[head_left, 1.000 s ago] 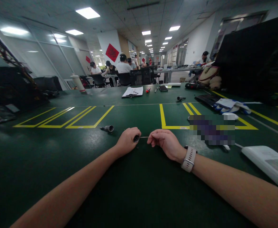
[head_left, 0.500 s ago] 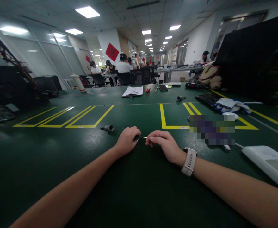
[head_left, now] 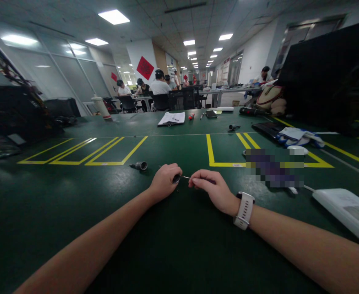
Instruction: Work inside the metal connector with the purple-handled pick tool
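Grip of the left hand (head_left: 166, 179) curls around a dark, round-mouthed hollow part (head_left: 176, 178) over the glossy green counter (head_left: 154, 241); the right hand (head_left: 211, 186) pinches a thin silvery rod (head_left: 185, 177) pointing toward that mouth. Near the left hand, a grey, hollow cylindrical fitting (head_left: 140, 165) lies on its side.

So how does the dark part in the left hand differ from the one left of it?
The held part is mostly hidden in the left hand; the loose part lies uncovered on the table. A thin rod points at the held part, none at the loose part. Both have a round opening.
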The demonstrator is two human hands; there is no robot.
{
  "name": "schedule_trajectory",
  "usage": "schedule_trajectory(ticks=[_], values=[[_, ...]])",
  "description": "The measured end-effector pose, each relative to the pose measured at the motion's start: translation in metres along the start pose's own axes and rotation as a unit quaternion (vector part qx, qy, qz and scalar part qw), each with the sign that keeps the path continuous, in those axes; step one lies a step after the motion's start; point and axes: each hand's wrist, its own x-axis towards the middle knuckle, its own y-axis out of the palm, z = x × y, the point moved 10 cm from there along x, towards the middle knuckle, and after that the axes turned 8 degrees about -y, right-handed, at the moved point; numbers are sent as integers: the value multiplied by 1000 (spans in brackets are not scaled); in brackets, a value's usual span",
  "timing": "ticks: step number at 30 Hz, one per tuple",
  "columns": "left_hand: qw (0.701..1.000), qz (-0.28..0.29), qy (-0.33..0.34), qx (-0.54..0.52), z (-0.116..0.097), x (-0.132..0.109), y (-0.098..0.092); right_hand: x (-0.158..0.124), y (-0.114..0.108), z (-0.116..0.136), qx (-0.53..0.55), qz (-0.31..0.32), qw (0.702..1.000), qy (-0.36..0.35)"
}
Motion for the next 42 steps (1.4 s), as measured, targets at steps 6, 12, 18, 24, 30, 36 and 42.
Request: schedule_trajectory(ticks=[6, 12, 18, 24, 30, 36, 42], values=[[999, 5, 25, 45, -8, -2, 0, 0, 5, -2, -33, 11, 999, 14], [998, 20, 46, 32, -12, -2, 2, 2, 0, -45, 217, -21, 967, 135], [998, 21, 56, 8, -11, -2, 4, 4, 1, -49, 250, -12, 954, 167], [998, 19, 57, -33, -8, 0, 3, 4, 3, -49, 263, -6, 948, 177], [997, 15, 62, -51, -9, 0, 1, 4, 3, -47, 269, -6, 946, 178], [997, 3, 78, -2, -14, -2, -1, 3, 3, -45, 268, -9, 949, 168], [995, -2, 81, 61, -17, -4, -2, 4, 2, -42, 256, -9, 954, 158]])
